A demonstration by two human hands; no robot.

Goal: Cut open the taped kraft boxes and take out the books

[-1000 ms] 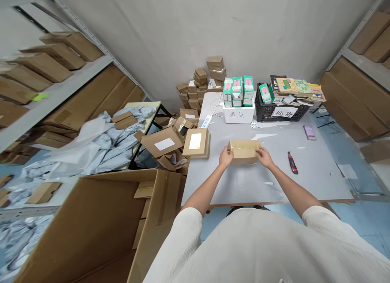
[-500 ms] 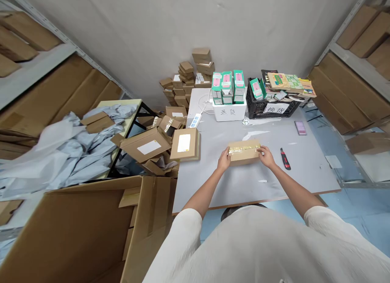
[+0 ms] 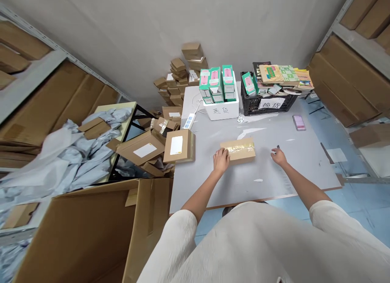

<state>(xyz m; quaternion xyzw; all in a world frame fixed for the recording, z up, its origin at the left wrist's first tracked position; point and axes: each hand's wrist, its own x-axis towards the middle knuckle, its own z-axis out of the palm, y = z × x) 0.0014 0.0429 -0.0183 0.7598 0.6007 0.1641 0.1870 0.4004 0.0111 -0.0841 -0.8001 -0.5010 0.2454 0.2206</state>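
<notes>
A taped cardboard box (image 3: 240, 151) lies on the grey table, clear tape running along its top. My left hand (image 3: 221, 159) is closed on the box's left end. To the right of the box, apart from it, my right hand (image 3: 278, 156) has its fingers curled round the utility knife (image 3: 278, 146); only the knife's dark tip shows above the fingers, the rest being hidden by the hand.
A white bin (image 3: 222, 111) of green-and-pink boxes and a black crate (image 3: 266, 105) of books stand at the table's back. A phone (image 3: 299, 122) lies right, labelled cartons (image 3: 178, 146) left. A large open carton (image 3: 152, 218) stands at lower left.
My right hand has let go of the box's right end and moved right to the knife, which lay uncovered before. My left hand stays at the box. The view has shifted slightly.
</notes>
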